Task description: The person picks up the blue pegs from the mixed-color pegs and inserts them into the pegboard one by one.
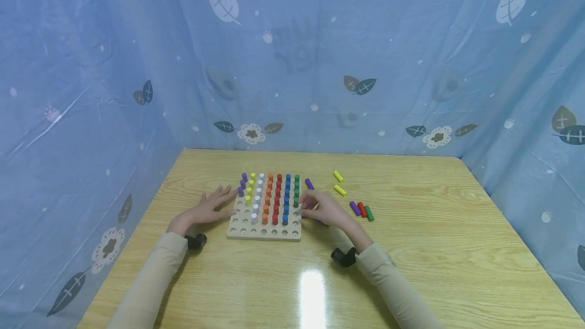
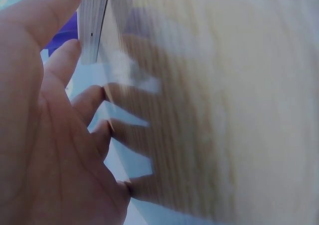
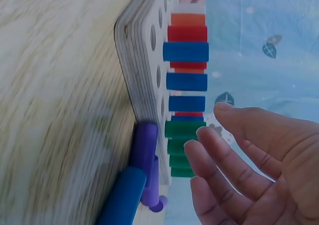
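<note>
A wooden pegboard [image 1: 265, 236] holds upright pegs in coloured columns: purple, yellow, white, orange, red, blue and green. Its front row of holes is bare. My left hand [image 1: 207, 210] rests at the board's left edge with fingers spread, fingertips and thumb right at the side near the purple pegs [image 1: 242, 185]. At the right edge is my right hand [image 1: 325, 208], thumb and fingers apart with nothing between them. In the right wrist view its fingertips are close to the nearest green peg [image 3: 185, 129], and a blue peg [image 3: 187, 104] stands just beside that.
Loose purple [image 3: 143, 150] and blue [image 3: 122, 197] pegs lie against the board's right side, partly hidden under the right hand in the head view. Farther right lie two yellow pegs [image 1: 340, 190], a purple [image 1: 355, 208], a red [image 1: 362, 209] and a green one [image 1: 369, 213].
</note>
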{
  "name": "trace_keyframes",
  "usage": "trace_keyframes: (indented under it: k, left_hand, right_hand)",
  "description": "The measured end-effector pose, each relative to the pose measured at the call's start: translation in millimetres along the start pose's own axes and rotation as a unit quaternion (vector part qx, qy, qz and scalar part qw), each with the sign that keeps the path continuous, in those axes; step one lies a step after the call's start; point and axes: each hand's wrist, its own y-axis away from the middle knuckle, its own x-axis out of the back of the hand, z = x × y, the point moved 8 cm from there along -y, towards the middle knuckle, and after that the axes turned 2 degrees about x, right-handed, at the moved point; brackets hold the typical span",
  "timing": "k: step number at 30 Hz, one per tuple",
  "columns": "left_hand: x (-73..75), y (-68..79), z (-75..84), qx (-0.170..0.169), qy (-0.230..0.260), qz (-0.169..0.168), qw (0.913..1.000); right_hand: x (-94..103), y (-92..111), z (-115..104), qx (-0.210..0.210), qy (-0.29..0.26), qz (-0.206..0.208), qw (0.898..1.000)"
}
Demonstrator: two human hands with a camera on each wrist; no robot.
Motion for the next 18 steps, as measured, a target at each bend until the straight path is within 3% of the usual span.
trace_keyframes:
  k: [18]
  left_hand:
    - [0.2, -0.8, -2.3, 0.006, 0.001, 0.001, 1.0]
  right_hand:
    - [6.2, 10.0, 18.9, 0.003, 0.014, -0.007, 1.0]
